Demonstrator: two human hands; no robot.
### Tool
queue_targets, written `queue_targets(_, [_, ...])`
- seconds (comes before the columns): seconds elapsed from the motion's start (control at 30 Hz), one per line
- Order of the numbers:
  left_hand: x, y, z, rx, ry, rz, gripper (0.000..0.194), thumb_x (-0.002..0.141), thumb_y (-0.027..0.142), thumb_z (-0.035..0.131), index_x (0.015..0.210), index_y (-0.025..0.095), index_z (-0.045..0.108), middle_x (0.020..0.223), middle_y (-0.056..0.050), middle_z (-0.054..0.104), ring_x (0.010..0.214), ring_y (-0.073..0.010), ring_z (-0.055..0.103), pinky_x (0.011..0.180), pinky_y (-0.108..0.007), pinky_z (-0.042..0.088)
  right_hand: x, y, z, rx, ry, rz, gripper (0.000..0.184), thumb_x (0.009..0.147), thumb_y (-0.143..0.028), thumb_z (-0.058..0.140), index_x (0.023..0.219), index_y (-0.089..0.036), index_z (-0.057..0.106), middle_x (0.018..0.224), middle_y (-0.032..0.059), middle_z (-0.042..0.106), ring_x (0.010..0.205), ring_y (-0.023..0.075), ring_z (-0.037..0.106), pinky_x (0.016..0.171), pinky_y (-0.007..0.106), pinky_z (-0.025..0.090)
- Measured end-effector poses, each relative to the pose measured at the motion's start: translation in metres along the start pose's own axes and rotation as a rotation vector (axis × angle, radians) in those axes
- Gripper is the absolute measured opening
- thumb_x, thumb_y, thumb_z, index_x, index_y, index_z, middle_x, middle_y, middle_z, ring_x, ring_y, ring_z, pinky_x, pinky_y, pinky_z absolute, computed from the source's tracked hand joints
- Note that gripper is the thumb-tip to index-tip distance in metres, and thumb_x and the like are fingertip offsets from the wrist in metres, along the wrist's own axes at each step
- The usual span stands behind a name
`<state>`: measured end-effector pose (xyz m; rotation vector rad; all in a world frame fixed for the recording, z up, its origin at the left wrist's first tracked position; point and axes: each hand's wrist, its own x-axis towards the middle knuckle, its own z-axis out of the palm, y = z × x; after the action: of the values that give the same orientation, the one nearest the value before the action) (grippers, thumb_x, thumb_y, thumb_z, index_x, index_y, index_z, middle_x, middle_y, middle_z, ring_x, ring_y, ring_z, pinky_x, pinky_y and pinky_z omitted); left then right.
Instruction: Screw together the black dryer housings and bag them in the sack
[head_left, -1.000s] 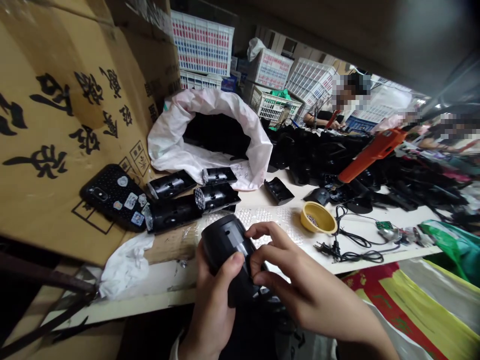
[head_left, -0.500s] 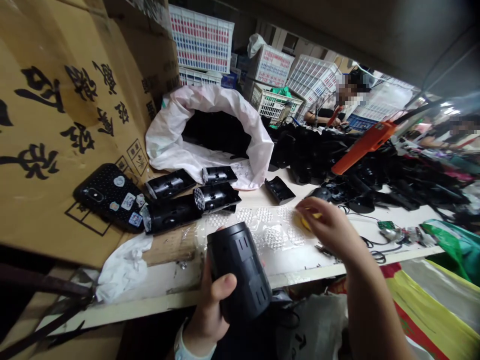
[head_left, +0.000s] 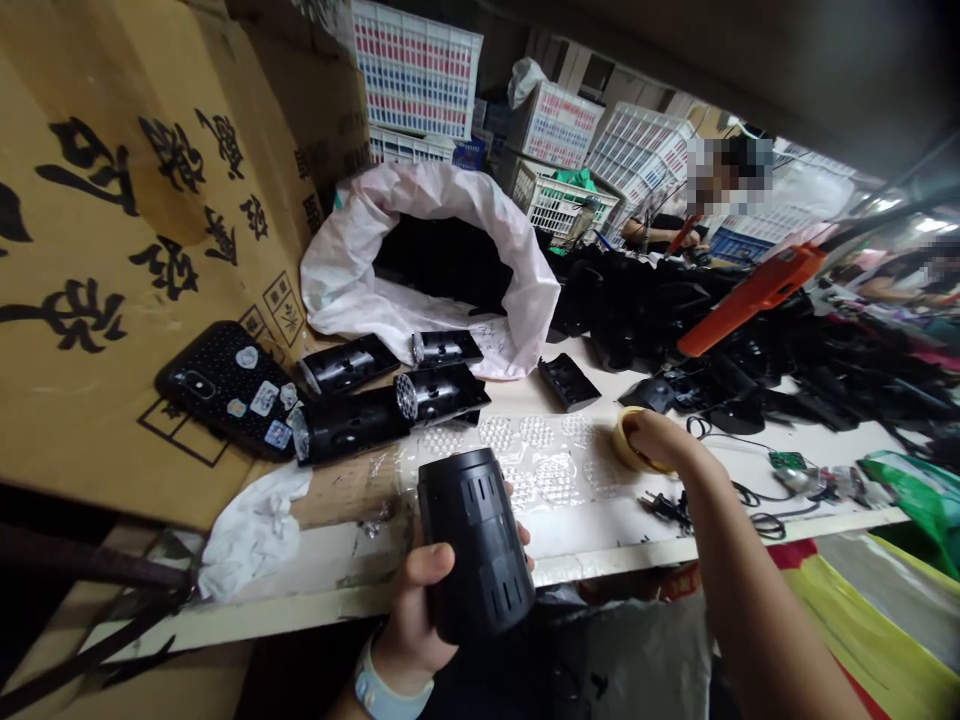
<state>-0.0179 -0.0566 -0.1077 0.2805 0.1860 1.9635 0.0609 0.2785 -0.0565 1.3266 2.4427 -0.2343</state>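
Observation:
My left hand (head_left: 424, 600) is wrapped round a black plastic cylinder (head_left: 480, 545) with slots in its side, held tilted in front of the table edge. My right hand (head_left: 660, 440) reaches down into a small yellow round dish or ring (head_left: 628, 440) on the white table; its fingertips are hidden inside. Between the hands lies a clear sheet of round, bumpy lens discs (head_left: 551, 478). Behind it several black half-shells (head_left: 352, 425) lie on their sides, some with a clear lens at one end. A separate black shell piece (head_left: 568, 382) rests near the yellow ring.
A white sack (head_left: 427, 185) full of black parts stands behind. At left are a cardboard box (head_left: 172, 60), a stickered phone (head_left: 225, 390) and crumpled tissue (head_left: 255, 530). An orange electric screwdriver (head_left: 750, 300) hangs over piled black parts. Wires (head_left: 664, 508) lie at right; people work beyond.
My right hand has moved down into the yellow ring, its fingertips now out of sight. My left hand still holds the black cylinder, turned slightly. The view has shifted a little.

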Motion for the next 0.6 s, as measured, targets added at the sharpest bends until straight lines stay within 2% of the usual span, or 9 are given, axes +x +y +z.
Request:
queue_targets(0.1, [0.0,0.001,-0.001,0.007,-0.013,-0.018,0.055,0.079,0.036,0.071,0.132,0.021,0.063,0.108,-0.011,0.075,0.096,-0.0216,0.07,0.094,-0.033,0.053,-0.01,0.003,-0.007,0.063,0.068,0.017,0.021,0.096,-0.034,0.062,0.09,-0.014,0.066,0.087,0.0023,0.067,0.078,0.0144,0.064,0.074,0.031,0.054])
queue_targets(0.2, [0.0,0.003,-0.003,-0.002,-0.039,-0.021,0.055,0.08,0.036,0.07,0.132,0.022,0.062,0.111,-0.011,0.074,0.099,-0.0229,0.069,0.094,-0.034,0.052,-0.037,0.0,-0.018,0.18,0.19,0.01,0.016,0.093,-0.025,0.061,0.082,-0.013,0.065,0.069,0.0015,0.062,0.068,0.0156,0.06,0.066,0.029,0.047])
queue_targets(0.27, [-0.001,0.005,-0.004,-0.013,-0.042,-0.033,0.053,0.079,0.037,0.071,0.13,0.022,0.064,0.112,-0.012,0.073,0.1,-0.0237,0.069,0.092,-0.034,0.053,-0.065,-0.01,-0.021,0.289,0.244,-0.072,0.017,0.093,-0.028,0.057,0.086,-0.015,0.064,0.066,0.0011,0.059,0.066,0.0162,0.059,0.062,0.028,0.044])
queue_targets(0.3, [-0.001,0.005,-0.004,-0.008,-0.035,-0.047,0.053,0.078,0.038,0.071,0.128,0.021,0.065,0.113,-0.013,0.073,0.101,-0.0244,0.069,0.091,-0.034,0.053,-0.08,-0.018,-0.021,0.366,0.237,-0.157,0.02,0.094,-0.034,0.055,0.088,-0.016,0.063,0.068,0.0008,0.06,0.066,0.0157,0.058,0.061,0.027,0.044])
queue_targets(0.37, [-0.003,0.006,-0.004,0.011,-0.016,-0.076,0.056,0.076,0.039,0.073,0.128,0.019,0.065,0.114,-0.016,0.073,0.102,-0.0256,0.069,0.091,-0.035,0.053,-0.11,-0.039,-0.017,0.559,0.135,-0.393,0.026,0.09,-0.044,0.058,0.085,-0.019,0.061,0.072,-0.0003,0.06,0.065,0.0136,0.057,0.06,0.024,0.045])
queue_targets(0.4, [-0.004,0.006,-0.004,0.015,-0.01,-0.087,0.057,0.076,0.039,0.074,0.128,0.018,0.065,0.115,-0.016,0.073,0.102,-0.0257,0.069,0.091,-0.036,0.053,-0.122,-0.051,-0.013,0.718,0.033,-0.553,0.027,0.087,-0.046,0.062,0.082,-0.019,0.061,0.073,0.0003,0.06,0.064,0.0131,0.056,0.058,0.024,0.045])
queue_targets(0.47, [-0.006,0.005,-0.005,0.014,-0.017,-0.101,0.054,0.077,0.039,0.073,0.126,0.018,0.066,0.117,-0.015,0.072,0.104,-0.0252,0.069,0.091,-0.035,0.053,-0.139,-0.073,-0.006,0.924,-0.143,-0.743,0.027,0.084,-0.044,0.069,0.078,-0.018,0.063,0.073,0.001,0.061,0.063,0.0118,0.053,0.057,0.023,0.043])
queue_targets(0.5, [-0.006,0.004,-0.006,0.004,-0.033,-0.1,0.052,0.077,0.04,0.073,0.124,0.018,0.068,0.118,-0.014,0.073,0.104,-0.0249,0.069,0.09,-0.034,0.053,-0.143,-0.083,-0.003,0.991,-0.207,-0.789,0.027,0.084,-0.042,0.071,0.078,-0.017,0.064,0.072,0.0011,0.06,0.063,0.0113,0.052,0.056,0.023,0.042])
queue_targets(0.6, [-0.008,0.001,-0.009,-0.01,-0.07,-0.106,0.047,0.078,0.04,0.072,0.121,0.02,0.07,0.117,-0.015,0.073,0.103,-0.025,0.07,0.086,-0.031,0.054,-0.142,-0.1,0.003,1.079,-0.299,-0.782,0.031,0.082,-0.043,0.075,0.077,-0.014,0.064,0.07,0.0006,0.059,0.062,0.0098,0.05,0.057,0.022,0.04])
